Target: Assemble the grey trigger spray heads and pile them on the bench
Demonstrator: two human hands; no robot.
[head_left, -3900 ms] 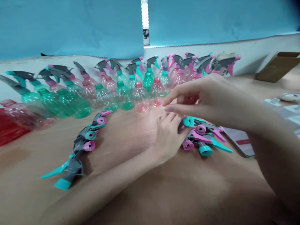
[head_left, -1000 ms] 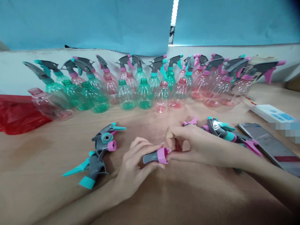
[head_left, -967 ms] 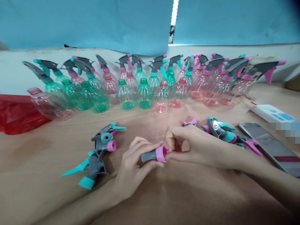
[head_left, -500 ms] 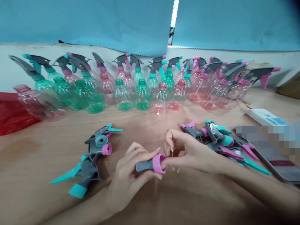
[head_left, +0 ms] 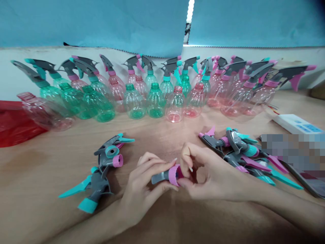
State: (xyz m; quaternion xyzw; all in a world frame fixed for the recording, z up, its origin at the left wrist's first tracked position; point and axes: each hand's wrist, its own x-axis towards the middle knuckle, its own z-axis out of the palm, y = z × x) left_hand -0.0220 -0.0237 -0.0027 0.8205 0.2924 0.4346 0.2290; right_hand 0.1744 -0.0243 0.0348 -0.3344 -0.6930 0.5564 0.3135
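My left hand (head_left: 146, 184) is closed around a trigger spray head with a grey body and a pink collar (head_left: 173, 175). The collar's mouth faces right. At that mouth, my right hand (head_left: 203, 173) has its fingers curled and its thumb against the collar's rim. Whatever the right fingertips pinch, if anything, is hidden. Left of my hands lie several loose spray heads (head_left: 100, 183) in grey, teal and pink. Another pile of spray heads (head_left: 237, 149) lies beyond my right wrist.
Several green and pink clear bottles (head_left: 175, 105) stand in rows along the back, many with spray heads on. A red plastic bag (head_left: 21, 123) lies at the left. On the right are a phone (head_left: 308, 183) and a white box (head_left: 299, 125).
My right fingers have moved in closer against the collar's mouth. The spray head in my left hand has shifted slightly right, and the whole view has shifted a little.
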